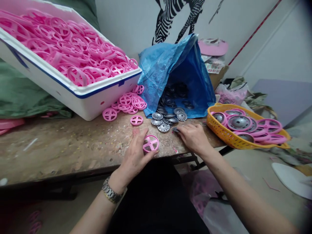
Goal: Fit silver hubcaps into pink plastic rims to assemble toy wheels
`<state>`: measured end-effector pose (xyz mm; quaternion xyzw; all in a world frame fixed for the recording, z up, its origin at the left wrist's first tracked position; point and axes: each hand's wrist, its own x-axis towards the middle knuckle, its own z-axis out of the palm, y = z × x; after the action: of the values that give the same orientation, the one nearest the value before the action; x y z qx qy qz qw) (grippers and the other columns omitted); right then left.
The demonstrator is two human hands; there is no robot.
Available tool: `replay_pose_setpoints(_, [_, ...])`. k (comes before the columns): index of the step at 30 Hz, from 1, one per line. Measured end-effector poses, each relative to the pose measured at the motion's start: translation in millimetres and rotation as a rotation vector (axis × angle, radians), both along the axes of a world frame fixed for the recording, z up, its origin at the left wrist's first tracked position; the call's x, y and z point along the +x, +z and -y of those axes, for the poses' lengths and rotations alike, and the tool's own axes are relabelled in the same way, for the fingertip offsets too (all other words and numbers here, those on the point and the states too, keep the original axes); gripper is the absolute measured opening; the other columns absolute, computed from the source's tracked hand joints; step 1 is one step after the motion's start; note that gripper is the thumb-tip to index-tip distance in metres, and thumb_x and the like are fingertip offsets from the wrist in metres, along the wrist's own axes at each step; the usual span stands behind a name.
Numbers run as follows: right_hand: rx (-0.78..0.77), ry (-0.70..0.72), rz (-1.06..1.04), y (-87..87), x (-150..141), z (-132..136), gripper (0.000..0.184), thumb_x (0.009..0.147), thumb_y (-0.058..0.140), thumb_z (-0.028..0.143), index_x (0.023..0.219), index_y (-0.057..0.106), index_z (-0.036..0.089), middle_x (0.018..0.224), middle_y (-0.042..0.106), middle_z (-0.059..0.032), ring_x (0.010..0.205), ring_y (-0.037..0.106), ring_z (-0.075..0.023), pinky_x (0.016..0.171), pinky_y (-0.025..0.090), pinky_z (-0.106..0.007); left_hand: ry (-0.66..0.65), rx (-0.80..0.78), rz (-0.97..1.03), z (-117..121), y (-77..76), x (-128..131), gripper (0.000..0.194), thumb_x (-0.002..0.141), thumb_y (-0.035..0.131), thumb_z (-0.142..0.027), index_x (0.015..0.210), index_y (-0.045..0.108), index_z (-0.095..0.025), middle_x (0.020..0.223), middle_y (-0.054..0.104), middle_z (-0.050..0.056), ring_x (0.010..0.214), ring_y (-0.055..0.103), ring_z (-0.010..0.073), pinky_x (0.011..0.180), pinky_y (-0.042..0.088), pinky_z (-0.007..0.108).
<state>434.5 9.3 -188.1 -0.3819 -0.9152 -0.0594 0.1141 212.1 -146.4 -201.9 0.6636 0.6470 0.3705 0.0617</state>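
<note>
My left hand [136, 149] holds a pink spoked plastic wheel [151, 143] by its edge, thumb and fingers round the rim, near the front edge of the worn table [80, 143]. My right hand [195, 138] has its fingertips closed on a grey disc-shaped wheel cover [175, 129], partly hidden by the fingers. Just left of it, several grey wheel covers [163, 127] lie in a loose heap spilling from a blue plastic bag [156, 61]. One single pink wheel [136, 120] lies flat beyond my left hand, in front of a small pile of pink wheels [125, 100].
A white foam box [97, 100] full of pink wheels stands tilted at the back left. On the right, a yellow basket [226, 138] holds pink wheels, some with grey covers. Behind it are a pink cap [213, 47] and stuffed bags [231, 92].
</note>
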Motion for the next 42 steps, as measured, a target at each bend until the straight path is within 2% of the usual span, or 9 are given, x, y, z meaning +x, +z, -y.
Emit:
replay_pose_setpoints(4, [-0.134, -0.052, -0.322, 6.2, 4, 4, 0.025, 0.096, 0.048, 0.026, 0.102, 0.072, 0.02, 0.098, 0.076, -0.0098, 0.092, 0.066, -0.0242, 0.082, 0.038, -0.035, -0.027, 0.049, -0.005, 0, -1.0, 2, 0.076, 0.088, 0.068, -0.038, 0.15, 0.028, -0.022, 0.136, 0.056, 0.017, 0.121, 0.06, 0.029, 0.101, 0.051, 0.047])
replay_pose_setpoints(9, [-0.707, -0.06, -0.96, 20.0, -3, 28, 0.026, 0.083, 0.064, 0.045, 0.085, 0.069, 0.02, 0.078, 0.069, -0.0012, 0.067, 0.057, -0.0159, 0.062, 0.041, -0.027, -0.087, 0.118, -0.063, 0, 0.2, 7, 0.077, 0.09, 0.066, -0.034, 0.153, 0.023, -0.024, 0.14, 0.051, 0.018, 0.123, 0.059, 0.0299, 0.101, 0.052, 0.048])
replay_pose_setpoints(13, [-0.958, -0.034, -1.108, 23.8, -16, 52, 0.027, 0.078, 0.069, 0.046, 0.084, 0.068, 0.019, 0.075, 0.065, 0.0011, 0.061, 0.051, -0.0118, 0.056, 0.039, -0.024, -0.139, 0.181, -0.098, 0, 5.0, 16, 0.079, 0.089, 0.067, -0.03, 0.154, 0.022, -0.024, 0.138, 0.054, 0.017, 0.123, 0.059, 0.0301, 0.102, 0.052, 0.048])
replay_pose_setpoints(19, [-1.043, 0.067, -1.086, 10.7, -32, 75, 0.024, 0.08, 0.069, 0.039, 0.093, 0.068, 0.019, 0.089, 0.071, -0.0018, 0.082, 0.064, -0.0179, 0.075, 0.05, -0.029, -0.252, 0.281, -0.117, 3, 12.9, 28, 0.084, 0.086, 0.068, -0.018, 0.155, 0.021, -0.023, 0.136, 0.054, 0.017, 0.124, 0.057, 0.0292, 0.102, 0.052, 0.046])
replay_pose_setpoints(24, [-1.106, 0.069, -1.108, 4.3, -34, 83, 0.027, 0.082, 0.068, 0.038, 0.101, 0.068, 0.02, 0.091, 0.072, -0.0022, 0.085, 0.066, -0.0182, 0.079, 0.051, -0.031, -0.294, 0.229, -0.026, 7, 12.8, 34, 0.085, 0.085, 0.068, -0.013, 0.155, 0.021, -0.025, 0.14, 0.051, 0.017, 0.13, 0.052, 0.0296, 0.107, 0.048, 0.049])
replay_pose_setpoints(28, [-1.07, 0.031, -1.188, 8.4, -31, 87, 0.027, 0.08, 0.069, 0.038, 0.1, 0.069, 0.02, 0.094, 0.074, -0.003, 0.088, 0.067, -0.0188, 0.082, 0.052, -0.031, -0.204, -0.011, 0.39, 8, 15.1, 39, 0.072, 0.087, 0.068, -0.027, 0.149, 0.032, -0.023, 0.137, 0.054, 0.016, 0.12, 0.059, 0.0286, 0.095, 0.056, 0.043])
replay_pose_setpoints(33, [-0.999, 0.003, -1.18, 13.2, -26, 94, 0.027, 0.082, 0.068, 0.037, 0.102, 0.068, 0.02, 0.095, 0.075, -0.0033, 0.089, 0.068, -0.0197, 0.082, 0.051, -0.032, -0.233, -0.338, 0.872, 11, 21.9, 47, 0.036, 0.094, 0.056, -0.038, 0.124, 0.056, -0.019, 0.093, 0.065, 0.003, 0.07, 0.067, 0.0147, 0.061, 0.06, 0.028])
replay_pose_setpoints(37, [-0.936, 0.072, -0.996, 15.3, -19, 96, 0.023, 0.087, 0.062, 0.033, 0.107, 0.068, 0.022, 0.1, 0.073, -0.0021, 0.095, 0.065, -0.0191, 0.087, 0.047, -0.032, -0.166, -0.317, 0.867, 13, 24.5, 51, 0.026, 0.092, 0.055, -0.034, 0.111, 0.061, -0.017, 0.091, 0.064, 0.002, 0.066, 0.066, 0.0124, 0.058, 0.059, 0.024])
replay_pose_setpoints(42, [-0.884, 0.098, -0.9, 15.0, -11, 99, 0.013, 0.089, 0.058, 0.03, 0.087, 0.068, 0.021, 0.081, 0.068, 0.001, 0.079, 0.06, -0.0159, 0.073, 0.044, -0.027, -0.187, -0.313, 0.783, 15, 27.1, 53, 0.021, 0.091, 0.056, -0.032, 0.101, 0.063, -0.016, 0.088, 0.062, 0.002, 0.063, 0.066, 0.0116, 0.055, 0.057, 0.022])
